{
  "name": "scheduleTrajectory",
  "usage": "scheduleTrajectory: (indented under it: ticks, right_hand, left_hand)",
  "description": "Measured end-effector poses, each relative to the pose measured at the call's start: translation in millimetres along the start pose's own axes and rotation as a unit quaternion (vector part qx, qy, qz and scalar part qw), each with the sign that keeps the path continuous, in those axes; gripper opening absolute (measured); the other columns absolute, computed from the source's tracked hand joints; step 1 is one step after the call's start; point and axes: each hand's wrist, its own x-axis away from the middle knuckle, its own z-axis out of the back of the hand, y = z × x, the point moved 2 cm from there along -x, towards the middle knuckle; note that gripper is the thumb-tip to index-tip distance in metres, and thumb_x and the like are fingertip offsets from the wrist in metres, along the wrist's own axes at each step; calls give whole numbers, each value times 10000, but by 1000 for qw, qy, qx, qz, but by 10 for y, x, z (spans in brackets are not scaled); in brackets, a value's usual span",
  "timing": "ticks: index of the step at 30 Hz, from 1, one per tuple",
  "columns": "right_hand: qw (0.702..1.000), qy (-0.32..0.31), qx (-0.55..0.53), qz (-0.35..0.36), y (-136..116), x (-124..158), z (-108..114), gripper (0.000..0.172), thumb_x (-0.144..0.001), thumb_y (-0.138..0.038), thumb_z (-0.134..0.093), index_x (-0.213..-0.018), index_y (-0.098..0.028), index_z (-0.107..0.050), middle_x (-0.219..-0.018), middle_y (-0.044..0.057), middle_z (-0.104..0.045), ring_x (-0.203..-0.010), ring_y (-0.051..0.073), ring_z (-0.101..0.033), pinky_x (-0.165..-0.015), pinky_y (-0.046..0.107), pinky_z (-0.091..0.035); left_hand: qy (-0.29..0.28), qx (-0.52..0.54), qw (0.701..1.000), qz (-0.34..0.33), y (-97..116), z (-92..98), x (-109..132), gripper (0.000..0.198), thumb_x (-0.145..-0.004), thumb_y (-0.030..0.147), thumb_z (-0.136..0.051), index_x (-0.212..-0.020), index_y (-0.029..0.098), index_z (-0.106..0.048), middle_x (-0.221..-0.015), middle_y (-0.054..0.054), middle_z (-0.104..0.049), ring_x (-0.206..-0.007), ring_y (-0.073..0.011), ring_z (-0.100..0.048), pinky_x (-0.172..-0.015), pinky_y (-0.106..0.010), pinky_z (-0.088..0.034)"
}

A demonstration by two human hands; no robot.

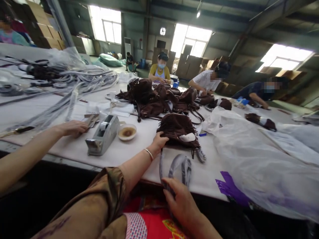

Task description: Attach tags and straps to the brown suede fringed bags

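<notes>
A dark brown fringed bag (pixel 176 127) lies near the table's front edge, with a white piece on its lower front. My left hand (pixel 159 141), a bracelet at its wrist, is closed on the bag's lower left corner. Closer to me, my right hand (pixel 180 196) has its fingers wrapped round a grey, plastic-wrapped strap (pixel 186 169) that loops up onto the table just below the bag. Part of the strap is hidden by the hand. Beside the bag's lower right corner is a small shiny wrapped bundle (pixel 200 155).
A grey tape dispenser (pixel 106 132) and a dish of brown liquid (pixel 127 132) stand to the left. A co-worker's hand (pixel 76 127) reaches in there. Several brown bags (pixel 159 99) are piled behind. Wrapped straps (pixel 82 79) lie far left, plastic sheeting (pixel 261 162) right.
</notes>
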Motion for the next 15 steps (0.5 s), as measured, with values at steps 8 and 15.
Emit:
scheduleTrajectory:
  ticks: [8, 15]
  right_hand:
    - [962, 142, -193, -134, 208, 271, 348, 378, -885, -376, -578, -1227, -219, -617, -1135, 127, -688, -846, 214, -698, -841, 373, -554]
    - [937, 162, -290, -108, 79, 277, 472, 403, -878, -383, -632, -1246, -222, -593, -1091, 98, -688, -728, 163, -667, -703, 317, -556]
  left_hand:
    - [41, -127, 991, -4, -143, 407, 510, 797, -745, 321, -738, -1427, 107, -385, -1268, -208, -583, -1027, -247, -636, -869, -327, -507]
    - [-40, -178, 980, -80, -296, 536, 934, 352, -841, 211, -560, -1184, 175, -631, -1059, -78, -699, -897, -174, -666, -825, -280, -538]
